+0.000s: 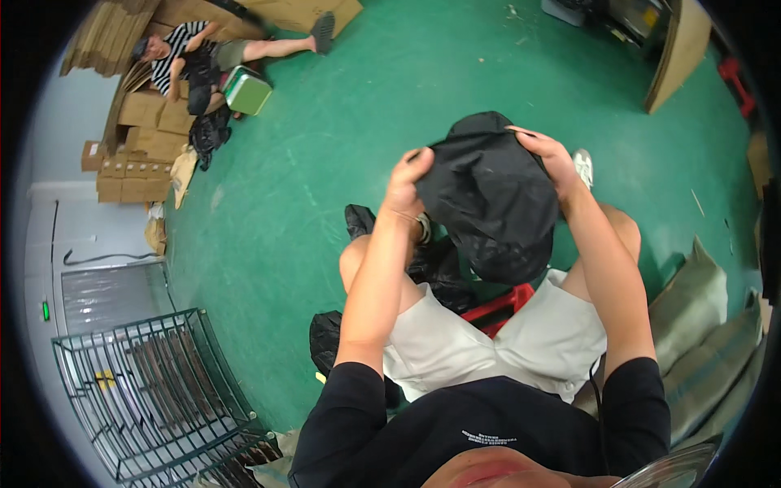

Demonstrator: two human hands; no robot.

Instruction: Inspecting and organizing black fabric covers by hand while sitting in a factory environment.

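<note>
In front of me, above my knees, I hold up a baggy black fabric piece [492, 191] with rounded ends and creased sides. I cannot tell exactly what kind of article it is. At its left edge my left hand [408, 180] is closed on the cloth, thumb on top. My right hand [549, 160] grips the upper right edge, with fingers partly hidden behind the fabric. Below, between my legs, lies shiny black bag-like material [439, 272]. Another black bundle [325, 337] rests beside my left thigh.
Red plastic [508, 307] shows between my thighs. Several woven sacks [691, 309] lie at my right. A dark metal rack [154, 390] stands at lower left. Far left, a seated person [187, 61] handles dark material beside cardboard boxes [150, 130] and a green-white tin [246, 91].
</note>
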